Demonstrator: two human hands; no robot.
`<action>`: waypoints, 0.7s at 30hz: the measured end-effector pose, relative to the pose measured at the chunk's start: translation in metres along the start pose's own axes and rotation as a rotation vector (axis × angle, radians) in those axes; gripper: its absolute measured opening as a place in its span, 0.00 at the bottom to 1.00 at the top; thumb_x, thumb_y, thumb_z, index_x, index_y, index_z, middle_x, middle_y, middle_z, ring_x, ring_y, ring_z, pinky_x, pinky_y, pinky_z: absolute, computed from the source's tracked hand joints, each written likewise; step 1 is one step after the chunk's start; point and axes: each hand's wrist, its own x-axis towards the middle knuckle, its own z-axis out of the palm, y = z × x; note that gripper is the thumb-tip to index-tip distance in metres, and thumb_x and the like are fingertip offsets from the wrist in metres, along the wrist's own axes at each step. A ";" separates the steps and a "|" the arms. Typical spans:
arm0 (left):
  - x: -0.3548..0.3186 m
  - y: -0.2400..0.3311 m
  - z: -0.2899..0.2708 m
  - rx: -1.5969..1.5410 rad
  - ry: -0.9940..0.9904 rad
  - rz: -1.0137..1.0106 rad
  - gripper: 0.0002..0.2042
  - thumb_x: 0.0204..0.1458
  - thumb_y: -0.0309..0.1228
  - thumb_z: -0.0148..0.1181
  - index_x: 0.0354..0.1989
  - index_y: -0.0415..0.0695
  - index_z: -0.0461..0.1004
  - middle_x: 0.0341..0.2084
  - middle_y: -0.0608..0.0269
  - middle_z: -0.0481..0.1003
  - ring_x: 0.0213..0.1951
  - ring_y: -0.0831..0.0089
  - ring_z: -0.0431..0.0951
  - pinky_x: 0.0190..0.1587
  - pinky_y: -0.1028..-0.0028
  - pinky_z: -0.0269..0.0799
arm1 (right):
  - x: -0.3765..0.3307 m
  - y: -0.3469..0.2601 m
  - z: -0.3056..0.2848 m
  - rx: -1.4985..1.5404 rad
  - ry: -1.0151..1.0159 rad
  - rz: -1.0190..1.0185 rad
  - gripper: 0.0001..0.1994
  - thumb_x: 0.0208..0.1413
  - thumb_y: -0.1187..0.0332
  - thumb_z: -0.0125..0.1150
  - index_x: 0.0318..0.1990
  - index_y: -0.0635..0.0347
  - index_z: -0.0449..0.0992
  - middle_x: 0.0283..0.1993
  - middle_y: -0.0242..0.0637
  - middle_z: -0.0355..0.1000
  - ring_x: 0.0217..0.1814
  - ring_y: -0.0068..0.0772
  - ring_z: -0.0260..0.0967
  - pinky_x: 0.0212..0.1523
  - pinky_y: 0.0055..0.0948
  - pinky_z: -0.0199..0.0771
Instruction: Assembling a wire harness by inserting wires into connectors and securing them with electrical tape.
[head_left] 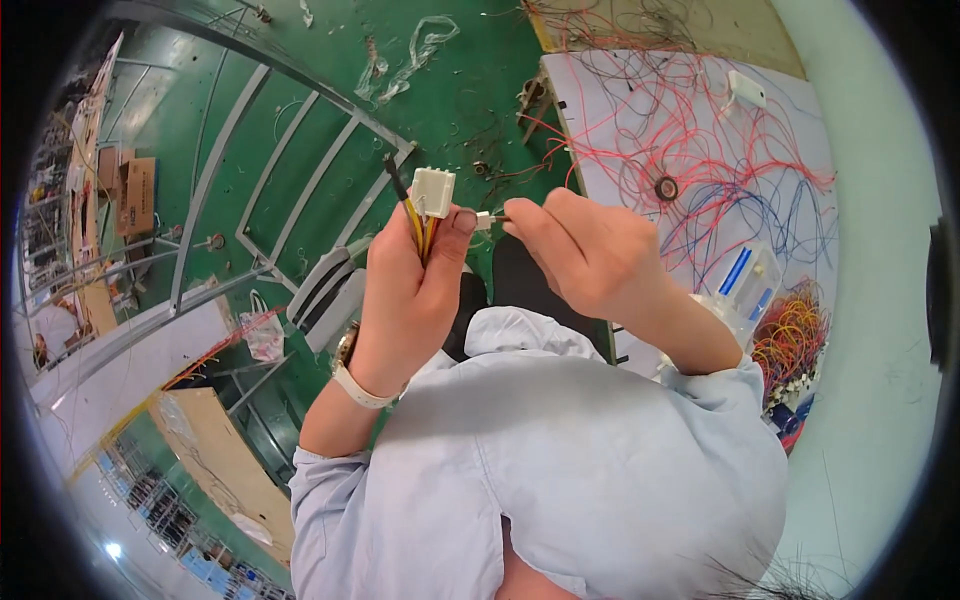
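Observation:
My left hand (415, 275) is closed around a bundle of yellow, brown and black wires (425, 235). A white plastic connector housing (433, 192) sits on these wires just above the thumb. A black-sleeved end (394, 178) sticks up beside the housing. At the left thumb tip is a small white connector (484, 221), joined to a thin dark lead. My right hand (590, 250) pinches that lead close to the small connector, fingers curled tightly. Whether the left thumb presses on the small connector or only meets it I cannot tell.
To the right, a white table (690, 150) carries loose red and blue wires, a dark tape roll (666, 188) and a clear plastic container (752, 275). A tangled wire bundle (795, 340) lies nearer. Left are a grey metal frame (300, 150) and a cardboard box (136, 197).

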 end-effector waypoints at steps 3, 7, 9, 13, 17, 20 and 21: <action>-0.002 -0.004 -0.004 -0.055 0.054 0.010 0.08 0.61 0.29 0.50 0.32 0.38 0.67 0.18 0.72 0.64 0.21 0.84 0.59 0.23 0.79 0.56 | 0.004 -0.005 0.010 0.067 0.065 0.070 0.09 0.47 0.70 0.64 0.36 0.61 0.75 0.21 0.29 0.60 0.16 0.23 0.59 0.12 0.24 0.56; 0.005 0.000 -0.025 -0.244 -0.074 -0.093 0.04 0.62 0.27 0.46 0.37 0.41 0.65 0.17 0.76 0.59 0.18 0.89 0.55 0.19 0.84 0.50 | 0.007 -0.002 0.022 0.275 0.047 0.021 0.08 0.47 0.70 0.61 0.35 0.59 0.73 0.22 0.30 0.59 0.18 0.23 0.62 0.13 0.24 0.59; 0.010 0.002 -0.033 -0.285 -0.135 -0.132 0.04 0.62 0.26 0.45 0.35 0.41 0.65 0.17 0.76 0.58 0.17 0.89 0.53 0.17 0.82 0.48 | 0.006 0.001 0.027 0.323 0.010 0.010 0.07 0.47 0.70 0.60 0.33 0.59 0.72 0.24 0.30 0.59 0.19 0.23 0.63 0.14 0.23 0.61; 0.020 0.002 -0.032 -0.308 -0.209 -0.197 0.03 0.62 0.25 0.45 0.35 0.41 0.64 0.16 0.76 0.55 0.16 0.88 0.49 0.17 0.82 0.43 | 0.005 0.006 0.036 0.365 0.017 0.001 0.04 0.48 0.71 0.58 0.32 0.57 0.72 0.25 0.30 0.59 0.19 0.22 0.64 0.14 0.23 0.62; 0.034 0.010 -0.023 -0.277 -0.193 -0.168 0.04 0.62 0.25 0.44 0.36 0.40 0.64 0.16 0.76 0.55 0.16 0.88 0.50 0.16 0.82 0.43 | 0.004 0.020 0.039 0.468 0.045 0.098 0.04 0.51 0.69 0.59 0.31 0.57 0.71 0.26 0.31 0.62 0.21 0.27 0.65 0.14 0.25 0.63; 0.049 0.006 -0.029 0.062 0.043 0.255 0.08 0.62 0.34 0.47 0.38 0.41 0.64 0.15 0.77 0.54 0.14 0.89 0.50 0.13 0.83 0.40 | 0.002 0.035 0.045 0.592 0.161 0.211 0.05 0.53 0.68 0.60 0.31 0.57 0.71 0.26 0.31 0.63 0.21 0.31 0.66 0.16 0.27 0.65; 0.053 0.014 -0.038 -0.221 0.067 0.179 0.09 0.62 0.34 0.47 0.40 0.40 0.65 0.17 0.77 0.52 0.13 0.89 0.46 0.13 0.83 0.39 | 0.005 0.038 0.045 0.631 0.248 0.258 0.06 0.53 0.68 0.60 0.31 0.58 0.70 0.26 0.31 0.64 0.22 0.33 0.66 0.16 0.29 0.65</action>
